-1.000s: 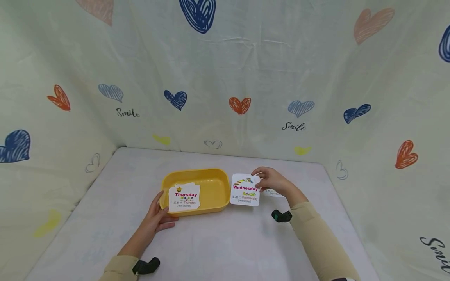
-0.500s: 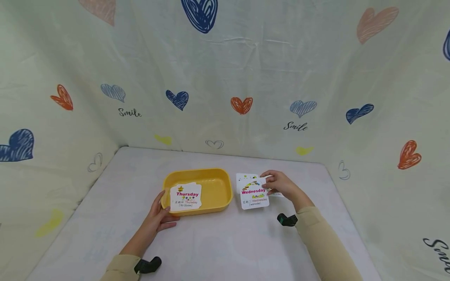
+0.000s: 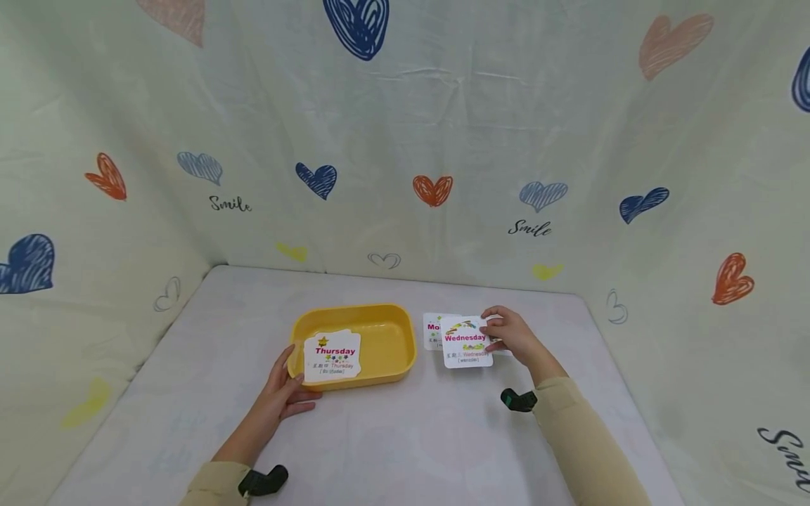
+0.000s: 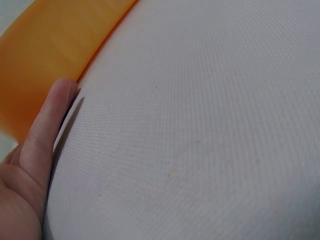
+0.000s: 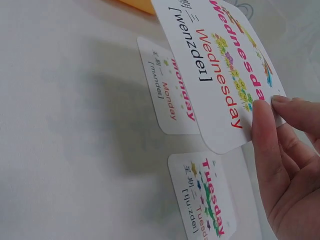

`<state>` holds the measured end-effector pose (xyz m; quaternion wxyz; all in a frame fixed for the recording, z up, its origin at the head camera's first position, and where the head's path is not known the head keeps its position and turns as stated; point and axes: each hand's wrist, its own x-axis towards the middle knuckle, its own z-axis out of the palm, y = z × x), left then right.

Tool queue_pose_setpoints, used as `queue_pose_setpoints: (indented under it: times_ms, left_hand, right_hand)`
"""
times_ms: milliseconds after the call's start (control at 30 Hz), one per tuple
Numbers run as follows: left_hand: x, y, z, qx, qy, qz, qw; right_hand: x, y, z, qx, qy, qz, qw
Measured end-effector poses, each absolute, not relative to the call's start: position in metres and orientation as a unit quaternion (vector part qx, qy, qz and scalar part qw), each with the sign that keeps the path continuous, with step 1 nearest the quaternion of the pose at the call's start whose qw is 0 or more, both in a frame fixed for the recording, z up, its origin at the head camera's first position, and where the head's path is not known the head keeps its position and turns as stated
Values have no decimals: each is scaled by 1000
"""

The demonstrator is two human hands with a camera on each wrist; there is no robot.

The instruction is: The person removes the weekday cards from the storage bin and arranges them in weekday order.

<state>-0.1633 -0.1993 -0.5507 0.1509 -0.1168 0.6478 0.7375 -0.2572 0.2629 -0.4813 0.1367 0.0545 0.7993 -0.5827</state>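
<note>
My right hand [image 3: 515, 339] pinches the right edge of a white Wednesday flashcard [image 3: 465, 342], its thumb and fingertips at that edge. The card is raised above the table, face up. Behind it lies a Monday flashcard [image 3: 432, 332], partly covered in the head view. A Tuesday flashcard [image 5: 200, 195] lies flat below the right hand in the right wrist view. My left hand [image 3: 278, 393] holds the near left corner of a yellow tray [image 3: 387, 344], fingers along its wall. A Thursday flashcard [image 3: 332, 355] leans inside the tray's left part.
The table [image 3: 405, 450] has a white cloth over it. A curtain [image 3: 468, 126] printed with hearts hangs around the back and sides. Dark wrist devices sit on both sleeves [image 3: 582, 436].
My right hand has carried the Wednesday card rightward, away from the tray. The Monday card now shows to its left. The left hand keeps its place at the tray.
</note>
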Motion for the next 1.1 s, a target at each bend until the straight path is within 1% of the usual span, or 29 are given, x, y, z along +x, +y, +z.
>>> queue_pose_setpoints:
  times_ms: [600,867,1100]
  left_hand:
    - [-160,-198,-554,-124,645,737,155]
    - [-161,-199,-552,-111,651,736,152]
    - [-162,-201,-553,-100,658,730,155]
  right_hand:
    - [-256,283,-504,105,800,-579,117]
    - [-253,285,-509,105,807,-568,121]
    - [-254,293,-509,89,832,-537,107]
